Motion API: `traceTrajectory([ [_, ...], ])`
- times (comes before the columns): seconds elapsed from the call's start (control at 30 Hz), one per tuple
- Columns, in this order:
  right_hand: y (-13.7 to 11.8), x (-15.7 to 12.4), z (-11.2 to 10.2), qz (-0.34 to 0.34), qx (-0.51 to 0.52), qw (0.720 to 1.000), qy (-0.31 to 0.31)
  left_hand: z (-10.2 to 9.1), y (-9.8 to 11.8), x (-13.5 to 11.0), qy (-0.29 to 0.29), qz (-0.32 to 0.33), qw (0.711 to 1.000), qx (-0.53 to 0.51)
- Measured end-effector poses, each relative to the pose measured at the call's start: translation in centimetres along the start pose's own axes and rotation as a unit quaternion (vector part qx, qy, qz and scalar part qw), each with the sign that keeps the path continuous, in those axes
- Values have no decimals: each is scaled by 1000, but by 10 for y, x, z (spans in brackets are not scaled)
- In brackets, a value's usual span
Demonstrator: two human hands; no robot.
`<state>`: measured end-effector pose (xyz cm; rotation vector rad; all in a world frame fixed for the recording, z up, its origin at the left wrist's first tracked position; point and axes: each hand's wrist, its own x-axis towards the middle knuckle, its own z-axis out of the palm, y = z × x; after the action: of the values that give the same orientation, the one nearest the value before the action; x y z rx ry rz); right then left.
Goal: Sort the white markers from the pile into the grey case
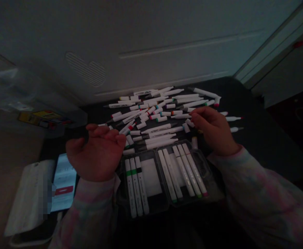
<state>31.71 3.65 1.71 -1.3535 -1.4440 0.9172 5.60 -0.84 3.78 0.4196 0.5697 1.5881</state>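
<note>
My right hand (215,129) is pinched at the end of a slim white marker (180,116), held low over a heap of others. My left hand (95,159) is turned palm up with its fingers apart and loosely curled, with nothing in it. Between my forearms lies an unfolded clear plastic case (163,183). Its left half holds three white markers (138,186), two with green bands and one with a black band. Several white markers (190,173) lie in the right half. Uncapped markers (158,128) and loose coloured-end caps (162,119) are strewn behind the case.
At the left lies a lit phone (63,183) beside a white flap-like object (29,197). A clear plastic package (45,119) with a colourful label stands behind them. A pale panel (154,45) with a heart-shaped grille closes off the dark table's back edge (229,81).
</note>
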Motion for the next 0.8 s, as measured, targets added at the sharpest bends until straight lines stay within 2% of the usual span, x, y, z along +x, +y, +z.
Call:
traceTrajectory([
  [0.1,-1,-1,1,8,0,1000,2,-3,-2,3,-5,-19,998,-52],
  [0.23,1,-1,2,2,-14,1000,0,-5,-4,4,20,-27,998,-50],
  [0.37,5,2,0,-18,-13,999,46,-5,0,6,40,-9,998,-40],
  [0.5,9,8,-6,-15,78,992,98,-7,4,10,72,12,996,-44],
  [0.6,8,13,-9,19,177,976,127,-8,6,12,96,13,994,-48],
  [0.7,4,16,-11,44,233,958,160,-8,6,13,101,14,994,-49],
  [0.8,0,17,-13,60,284,943,164,-8,5,13,98,12,994,-52],
])
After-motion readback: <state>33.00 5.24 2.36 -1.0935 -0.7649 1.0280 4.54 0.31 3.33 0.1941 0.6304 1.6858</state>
